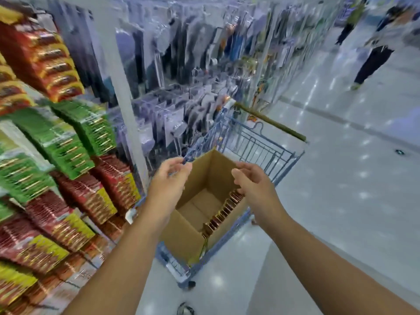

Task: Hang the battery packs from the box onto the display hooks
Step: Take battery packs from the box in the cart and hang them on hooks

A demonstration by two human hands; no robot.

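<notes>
Head view, heavy blur. Both my hands hover over the open brown cardboard box (193,208) sitting in the blue wire trolley (261,146). Left hand (169,178): fingers loosely curled, holding nothing I can make out. Right hand (252,180): relaxed, empty. Remaining red-and-gold battery packs (223,214) stand in a row along the box's right wall. Step, in my judgement: reaching for the next pack. Next move needs a pinch on one pack's top, then a lift to the red and green packs hanging on display hooks (68,155) at left.

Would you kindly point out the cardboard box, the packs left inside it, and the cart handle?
cardboard box (181,237): head view, near outer wall.
battery packs (223,211): head view, row's top edges.
cart handle (270,121): head view, mid-bar.
</notes>
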